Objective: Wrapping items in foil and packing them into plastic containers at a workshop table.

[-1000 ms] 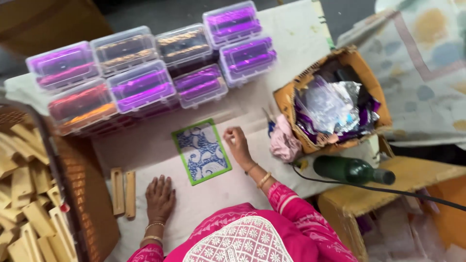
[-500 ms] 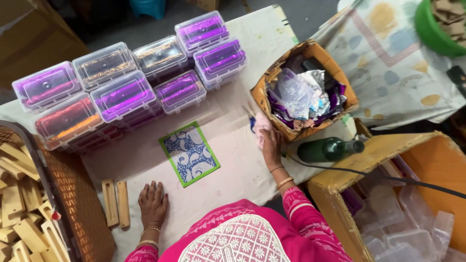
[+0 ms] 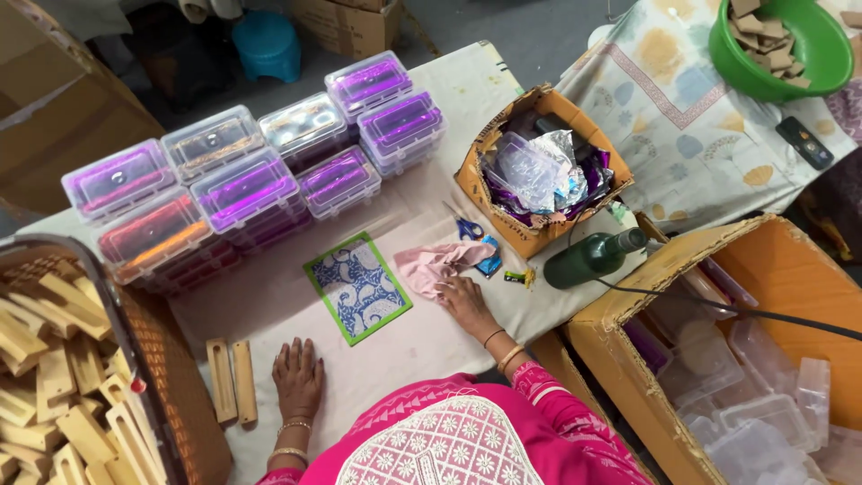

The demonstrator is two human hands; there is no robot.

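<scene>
Nearest the body, left hand (image 3: 297, 377) lies flat, palm down, fingers spread, holding nothing; two wooden strips (image 3: 232, 380) just to its left. Right hand (image 3: 465, 299) rests further out, fingertips touching pink cloth (image 3: 436, 265), not clamped around it. Cloth lies up-left of that hand, long axis toward blue scissors (image 3: 468, 228); right hand nearer. Patterned green-edged panel (image 3: 357, 286) sits between the hands. Beyond: purple-lidded boxes (image 3: 251, 184), cardboard box (image 3: 542, 172)

Only one view on my end: head cam, high above the table (image 3: 269, 305), looking steeply down past the wearer's chest. Wide, not close. Table fills centre, cardboard box (image 3: 709, 296) lower right. No second view.
</scene>
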